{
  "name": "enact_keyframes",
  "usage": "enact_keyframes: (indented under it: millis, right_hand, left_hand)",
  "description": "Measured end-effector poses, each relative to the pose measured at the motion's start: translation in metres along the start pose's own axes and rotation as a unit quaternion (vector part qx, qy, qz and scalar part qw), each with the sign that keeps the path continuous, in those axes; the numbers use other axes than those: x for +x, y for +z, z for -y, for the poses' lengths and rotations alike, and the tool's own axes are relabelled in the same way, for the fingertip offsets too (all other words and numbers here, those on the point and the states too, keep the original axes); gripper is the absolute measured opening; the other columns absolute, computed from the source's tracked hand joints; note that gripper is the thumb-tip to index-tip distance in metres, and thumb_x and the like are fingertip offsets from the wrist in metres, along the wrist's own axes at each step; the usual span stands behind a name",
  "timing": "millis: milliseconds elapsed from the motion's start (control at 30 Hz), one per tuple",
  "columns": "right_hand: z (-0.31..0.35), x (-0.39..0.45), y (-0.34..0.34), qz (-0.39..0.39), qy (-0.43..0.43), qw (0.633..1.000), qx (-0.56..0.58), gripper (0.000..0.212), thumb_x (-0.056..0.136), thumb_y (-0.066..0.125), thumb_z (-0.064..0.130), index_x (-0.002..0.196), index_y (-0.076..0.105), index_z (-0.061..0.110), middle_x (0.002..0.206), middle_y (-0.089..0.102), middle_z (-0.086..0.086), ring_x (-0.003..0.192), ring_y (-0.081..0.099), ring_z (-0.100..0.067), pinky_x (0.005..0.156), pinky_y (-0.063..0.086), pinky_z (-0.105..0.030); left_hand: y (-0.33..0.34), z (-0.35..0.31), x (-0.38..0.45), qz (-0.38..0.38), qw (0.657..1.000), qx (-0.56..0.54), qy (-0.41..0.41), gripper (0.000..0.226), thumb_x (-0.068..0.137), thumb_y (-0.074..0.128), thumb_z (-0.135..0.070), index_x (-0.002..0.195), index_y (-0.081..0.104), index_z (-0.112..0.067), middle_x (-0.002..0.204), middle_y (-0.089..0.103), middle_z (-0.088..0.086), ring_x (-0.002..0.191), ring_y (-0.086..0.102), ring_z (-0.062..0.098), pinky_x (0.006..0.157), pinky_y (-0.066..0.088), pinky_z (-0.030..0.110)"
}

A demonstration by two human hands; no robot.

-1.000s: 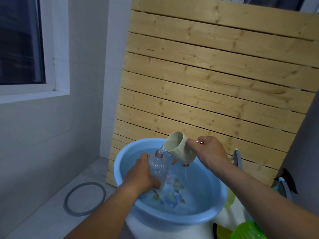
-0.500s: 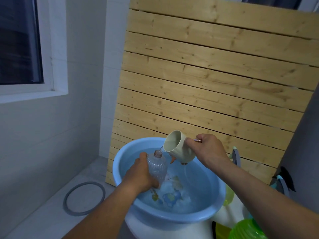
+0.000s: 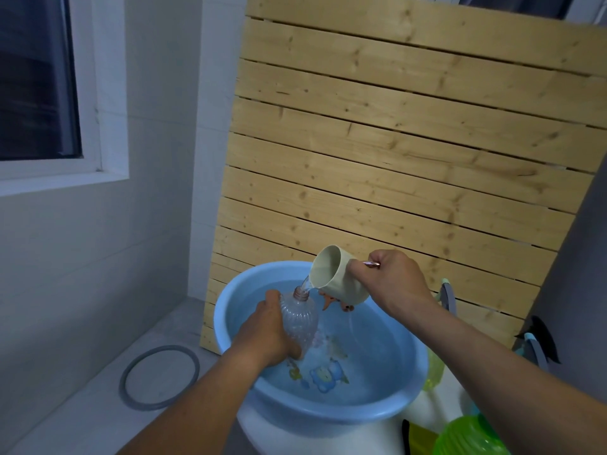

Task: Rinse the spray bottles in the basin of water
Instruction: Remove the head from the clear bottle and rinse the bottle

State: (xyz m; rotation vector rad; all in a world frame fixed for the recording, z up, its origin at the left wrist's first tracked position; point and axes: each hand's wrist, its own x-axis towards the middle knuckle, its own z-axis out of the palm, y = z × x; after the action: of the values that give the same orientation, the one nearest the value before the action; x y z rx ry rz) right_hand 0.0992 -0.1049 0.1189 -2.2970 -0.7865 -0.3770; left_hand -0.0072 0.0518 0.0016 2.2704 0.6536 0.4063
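**Over the basin: pouring into the bottle**

Over the round light-blue plastic basin (image 3: 405, 410), w/ water in it, your left hand (image 3: 266, 333) grips the clear ribbed plastic bottle (image 3: 299, 320) upright. Your right hand (image 3: 387, 280) holds the tilted cream cup (image 3: 336, 274), pouring into its neck. Behind: pale slatted wood panel (image 3: 410, 152). Grey ring (image 3: 159, 377) on the floor, window (image 3: 36, 77) to the left.

No readable text, label, brand or number shows anywhere, only a wordless cartoon print inside the basin (image 3: 387, 412)
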Motion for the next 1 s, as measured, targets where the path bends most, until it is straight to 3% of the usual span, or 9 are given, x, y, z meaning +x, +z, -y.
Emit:
enact_keyframes:
  millis: [200,633,900,1000]
  right_hand:
    - [0.0018,0.0005,0.0002,-0.012,-0.023,0.999,-0.020,0.042,0.080,0.061,0.036,0.050,0.038,0.016,0.044,0.033,0.003,0.046,0.032,-0.016,0.046,0.023,-0.027]
    - [0.0014,-0.0022,0.0023,-0.023,-0.053,0.998,-0.038,0.044,0.079,0.061,0.037,0.048,0.037,0.018,0.041,0.035,0.003,0.042,0.034,-0.013,0.044,0.025,-0.026]
    - [0.0036,-0.0046,0.0046,-0.019,-0.067,0.996,-0.056,0.042,0.080,0.059,0.040,0.053,0.039,0.015,0.045,0.039,0.001,0.046,0.036,-0.017,0.045,0.024,-0.027]
    - [0.0034,-0.0063,0.0062,-0.028,-0.073,0.995,-0.063,0.042,0.079,0.059,0.040,0.051,0.038,0.016,0.037,0.042,0.004,0.040,0.034,-0.011,0.042,0.022,-0.025]
  left_hand:
    - [-0.0004,-0.0005,-0.0013,0.002,1.000,0.004,0.001,0.082,0.055,0.088,-0.027,0.112,0.029,-0.027,0.115,0.048,0.000,0.096,0.058,0.025,0.073,0.048,0.034]
    - [-0.0013,-0.0023,-0.0021,0.010,1.000,0.001,0.000,0.085,0.056,0.089,-0.026,0.118,0.030,-0.026,0.118,0.048,-0.001,0.102,0.058,0.025,0.085,0.052,0.041]
    - [-0.0003,-0.0008,-0.0017,0.009,1.000,0.012,-0.002,0.085,0.056,0.087,-0.026,0.118,0.030,-0.025,0.117,0.048,-0.001,0.099,0.059,0.026,0.082,0.051,0.039]
    - [0.0004,-0.0001,-0.0011,0.009,1.000,0.013,-0.001,0.085,0.056,0.087,-0.026,0.118,0.030,-0.025,0.117,0.048,-0.001,0.099,0.059,0.026,0.083,0.052,0.041]
